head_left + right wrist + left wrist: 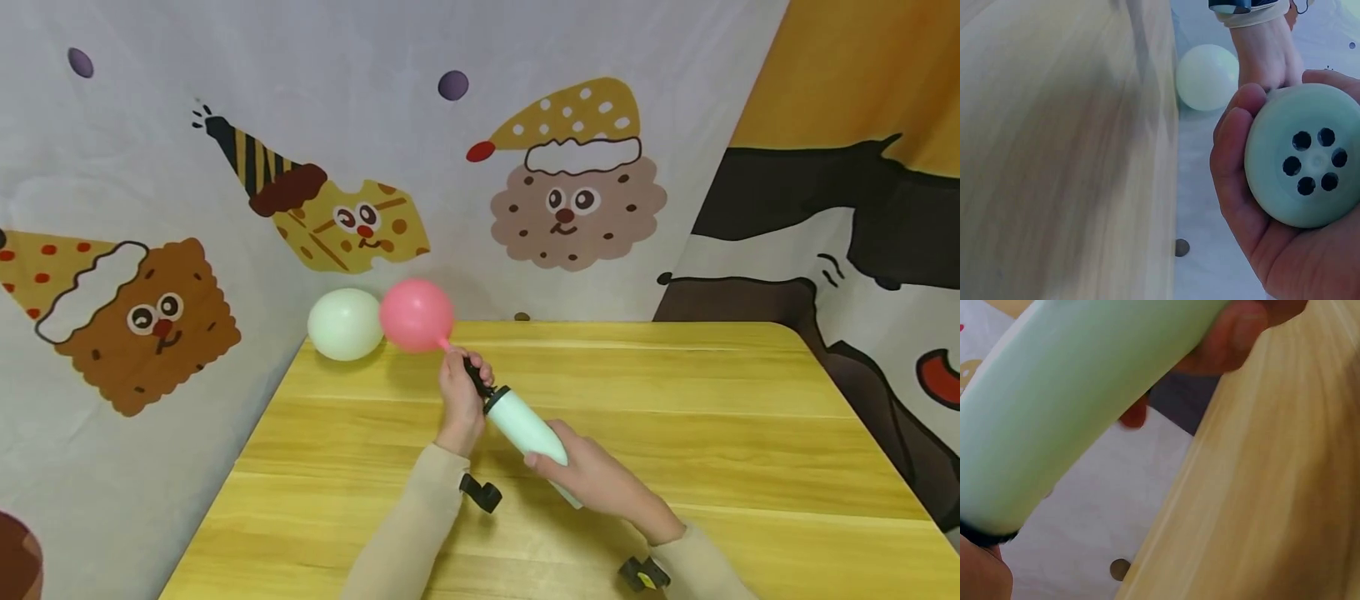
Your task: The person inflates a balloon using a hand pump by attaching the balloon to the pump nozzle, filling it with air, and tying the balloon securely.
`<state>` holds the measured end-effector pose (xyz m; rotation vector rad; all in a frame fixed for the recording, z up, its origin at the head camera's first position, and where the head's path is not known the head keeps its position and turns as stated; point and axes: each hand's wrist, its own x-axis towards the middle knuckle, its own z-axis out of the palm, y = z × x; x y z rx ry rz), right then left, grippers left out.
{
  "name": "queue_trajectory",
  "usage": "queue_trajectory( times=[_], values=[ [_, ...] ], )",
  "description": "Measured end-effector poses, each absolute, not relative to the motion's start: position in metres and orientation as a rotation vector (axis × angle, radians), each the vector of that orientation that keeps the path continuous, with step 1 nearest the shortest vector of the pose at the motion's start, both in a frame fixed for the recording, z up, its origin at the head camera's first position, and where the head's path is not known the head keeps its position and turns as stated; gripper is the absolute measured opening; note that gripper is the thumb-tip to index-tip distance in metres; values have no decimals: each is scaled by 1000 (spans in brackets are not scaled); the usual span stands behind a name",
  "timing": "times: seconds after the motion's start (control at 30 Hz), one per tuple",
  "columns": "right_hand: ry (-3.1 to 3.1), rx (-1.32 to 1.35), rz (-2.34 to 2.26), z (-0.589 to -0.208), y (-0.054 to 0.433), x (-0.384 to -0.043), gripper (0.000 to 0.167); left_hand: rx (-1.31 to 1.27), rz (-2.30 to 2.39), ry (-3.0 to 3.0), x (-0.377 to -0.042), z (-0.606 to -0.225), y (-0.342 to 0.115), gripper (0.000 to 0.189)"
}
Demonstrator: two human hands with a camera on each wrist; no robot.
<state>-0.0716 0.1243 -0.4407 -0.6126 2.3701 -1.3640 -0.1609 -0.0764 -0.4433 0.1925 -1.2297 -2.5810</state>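
A mint-green balloon pump [522, 425] with a black nozzle end slants across the middle of the head view. My left hand [461, 404] grips its black nozzle end, with the neck of an inflated pink balloon [417, 315] right at the fingers. Around the pump's lower barrel curls my right hand [600, 477]. In the right wrist view the pump's round end cap [1318, 161], with several holes, faces the camera inside the right palm. The left wrist view shows the green barrel [1085, 406] close up, with right-hand fingers [1235, 337] along it.
A pale green balloon [346, 324] sits at the table's back left corner, close beside the pink one. The wooden table [712, 400] extends under both arms. Behind it hangs a cloth [450, 192] printed with cartoon snacks. Each sleeve has a black camera mount [481, 493] at the wrist.
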Motion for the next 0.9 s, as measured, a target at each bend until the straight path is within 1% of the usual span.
queue_trajectory(
  times=[0.2,0.33,0.43,0.5,0.77,0.9],
  values=[
    [2380,-652,-1260,-430,146,-65,61,248,-2554,-1092,-175,-432,-106,34],
    [2353,-712,-1245,-423,164,-62,54,239,-2516,-993,-182,-419,-129,30],
    [2357,-775,-1257,-422,168,-61,50,232,-2510,-944,-185,-414,-139,27],
    [2370,-790,-1259,-423,166,-61,50,230,-2522,-953,-185,-413,-140,27],
    [2421,-708,-1256,-438,139,-61,61,201,-2536,-1050,-179,-423,-121,30],
    [2437,-660,-1265,-439,125,-66,61,218,-2547,-1121,-174,-432,-108,31]
  ],
)
